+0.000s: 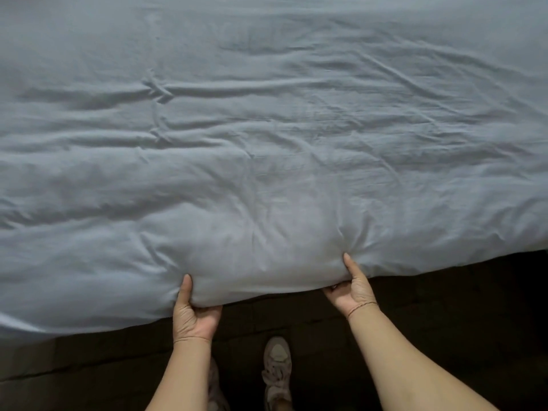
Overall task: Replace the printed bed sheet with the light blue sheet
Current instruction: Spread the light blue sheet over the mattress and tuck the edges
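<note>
Top: light blue sheet [267, 129] lies open edge to edge, low wrinkles only. Dark floor [444, 307] below its near edge is passable; two shoes [277, 369] stand there (one half hidden by a forearm [184, 381]).

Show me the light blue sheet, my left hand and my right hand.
light blue sheet [267, 137], head view, wrinkled middle of the cloth.
left hand [194, 317], head view, middle of the hand below the thumb.
right hand [351, 293], head view, middle of the hand below the thumb.

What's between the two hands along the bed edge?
Head view: only a bulging stretch of the light blue sheet, gripped by left hand and right hand.
</note>
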The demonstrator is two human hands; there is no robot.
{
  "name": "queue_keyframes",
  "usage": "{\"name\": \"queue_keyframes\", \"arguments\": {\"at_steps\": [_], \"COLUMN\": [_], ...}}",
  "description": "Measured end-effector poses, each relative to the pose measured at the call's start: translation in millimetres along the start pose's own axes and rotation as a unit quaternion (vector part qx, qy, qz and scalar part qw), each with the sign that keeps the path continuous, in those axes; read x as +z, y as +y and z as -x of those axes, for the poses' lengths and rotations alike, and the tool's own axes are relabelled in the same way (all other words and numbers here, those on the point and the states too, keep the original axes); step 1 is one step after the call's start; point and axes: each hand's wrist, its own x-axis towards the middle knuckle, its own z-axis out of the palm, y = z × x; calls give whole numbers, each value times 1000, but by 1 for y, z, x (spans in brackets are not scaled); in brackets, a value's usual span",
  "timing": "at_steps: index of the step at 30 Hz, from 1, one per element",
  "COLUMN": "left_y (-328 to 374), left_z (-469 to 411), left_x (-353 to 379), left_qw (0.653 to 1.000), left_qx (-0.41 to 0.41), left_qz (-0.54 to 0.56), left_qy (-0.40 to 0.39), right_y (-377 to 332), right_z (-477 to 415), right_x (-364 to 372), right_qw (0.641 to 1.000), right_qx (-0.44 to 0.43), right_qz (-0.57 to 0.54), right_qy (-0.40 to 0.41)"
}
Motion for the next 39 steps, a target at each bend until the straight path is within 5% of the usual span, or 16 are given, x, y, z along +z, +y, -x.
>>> {"name": "queue_keyframes", "arguments": {"at_steps": [7, 10, 13, 16, 19, 23, 26, 28, 34, 39], "left_y": [22, 35, 51, 73, 100, 130, 163, 196, 354, 476], "left_z": [6, 13, 29, 49, 52, 47, 20, -5, -60, -60], "left_x": [-6, -8, -15, -19, -10, 29, 56, 65, 10, -68], "left_qw": [969, 947, 900, 812, 707, 498, 353, 293, 265, 346], "left_qx": [-26, -19, -47, -53, 135, 422, 426, 400, 383, 382], "left_qz": [-147, -248, -390, -557, -681, -747, -828, -864, -863, -799], "left_qy": [197, 201, 190, 167, 137, 126, 92, 87, 195, 311], "right_y": [4, 12, 22, 21, 16, 11, 24, 45, 167, 355], "right_z": [5, 13, 29, 48, 47, 16, -12, -24, -20, 23], "right_x": [-5, 3, 10, 25, 52, 97, 129, 153, 255, 330], "right_qw": [978, 967, 896, 767, 657, 567, 515, 496, 488, 395], "right_qx": [-26, -32, -111, -289, -434, -438, -400, -374, -411, -488], "right_qz": [161, 196, 326, 476, 568, 686, 750, 772, 763, 778], "right_qy": [129, 161, 280, 320, 238, 127, 112, 136, 100, -7]}}
